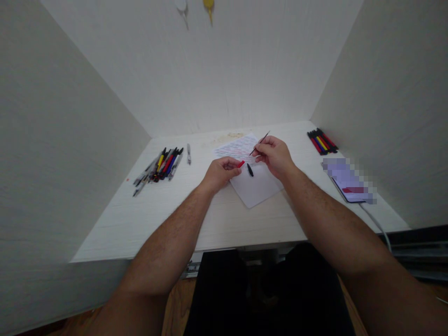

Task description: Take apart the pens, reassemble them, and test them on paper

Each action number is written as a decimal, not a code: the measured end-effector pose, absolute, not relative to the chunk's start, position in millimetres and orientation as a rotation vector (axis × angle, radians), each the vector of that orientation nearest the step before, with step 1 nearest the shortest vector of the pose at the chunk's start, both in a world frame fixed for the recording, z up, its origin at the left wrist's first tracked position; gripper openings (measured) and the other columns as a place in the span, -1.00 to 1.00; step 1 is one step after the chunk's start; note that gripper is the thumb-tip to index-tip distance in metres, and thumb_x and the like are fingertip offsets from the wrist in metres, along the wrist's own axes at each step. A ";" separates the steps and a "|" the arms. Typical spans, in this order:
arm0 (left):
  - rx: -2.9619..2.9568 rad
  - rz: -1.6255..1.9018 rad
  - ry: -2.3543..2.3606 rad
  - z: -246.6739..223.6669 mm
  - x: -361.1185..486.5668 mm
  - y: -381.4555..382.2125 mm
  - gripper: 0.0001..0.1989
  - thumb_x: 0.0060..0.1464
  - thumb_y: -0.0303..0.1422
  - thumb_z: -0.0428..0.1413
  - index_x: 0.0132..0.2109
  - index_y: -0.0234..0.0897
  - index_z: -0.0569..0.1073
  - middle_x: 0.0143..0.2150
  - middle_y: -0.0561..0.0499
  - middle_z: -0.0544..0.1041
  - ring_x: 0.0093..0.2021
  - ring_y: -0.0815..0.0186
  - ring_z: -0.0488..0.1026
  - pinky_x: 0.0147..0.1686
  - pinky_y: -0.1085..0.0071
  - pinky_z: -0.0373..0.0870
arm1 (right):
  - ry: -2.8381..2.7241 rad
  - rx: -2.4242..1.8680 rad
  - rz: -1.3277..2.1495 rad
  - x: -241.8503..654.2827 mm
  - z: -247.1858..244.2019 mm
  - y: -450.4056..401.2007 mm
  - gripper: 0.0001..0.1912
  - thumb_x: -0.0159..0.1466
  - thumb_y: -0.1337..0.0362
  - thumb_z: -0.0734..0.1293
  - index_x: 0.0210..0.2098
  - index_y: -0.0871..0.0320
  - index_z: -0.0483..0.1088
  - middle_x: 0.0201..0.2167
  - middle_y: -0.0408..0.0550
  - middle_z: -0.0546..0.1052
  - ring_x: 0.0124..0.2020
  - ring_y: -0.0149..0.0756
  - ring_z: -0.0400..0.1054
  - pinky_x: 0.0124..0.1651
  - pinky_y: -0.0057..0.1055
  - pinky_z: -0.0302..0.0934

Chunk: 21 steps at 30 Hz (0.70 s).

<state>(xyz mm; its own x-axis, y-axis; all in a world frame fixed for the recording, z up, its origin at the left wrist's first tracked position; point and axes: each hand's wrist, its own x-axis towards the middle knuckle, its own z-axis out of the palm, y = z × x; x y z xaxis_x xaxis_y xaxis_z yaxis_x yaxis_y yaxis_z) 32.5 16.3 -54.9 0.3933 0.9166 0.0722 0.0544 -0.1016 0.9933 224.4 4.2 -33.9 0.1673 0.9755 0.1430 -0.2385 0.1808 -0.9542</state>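
My left hand (223, 172) is closed around a red pen barrel (240, 164), whose end sticks out past the fingertips. Pinched in my right hand (275, 154) is a thin dark pen refill (265, 136), held slantwise above the paper. A black pen part (249, 170), perhaps a pen's top half, lies between my hands on a white sheet of paper (254, 193). Pen scribbles cover the far part of that sheet.
On the left lies a loose pile of pens (164, 163), with one clear pen (189, 154) apart from it. A row of coloured pens (321, 141) sits at the right wall. Nearer me is a phone (346, 179) with a white cable (376, 223). Walls enclose three sides.
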 end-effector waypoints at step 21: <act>1.479 0.954 0.934 -50.6 34.2 12.9 -0.71 -0.25 -0.33 0.35 -0.31 -0.34 0.54 -0.51 0.09 0.49 -0.52 0.46 0.32 -0.52 0.50 0.20 | -1.084 -1.004 1.197 223.1 -43.3 4.3 -0.74 -0.08 0.30 0.52 -0.37 0.19 0.51 -0.50 -0.12 0.52 -0.50 -0.44 0.35 -0.52 -0.50 0.23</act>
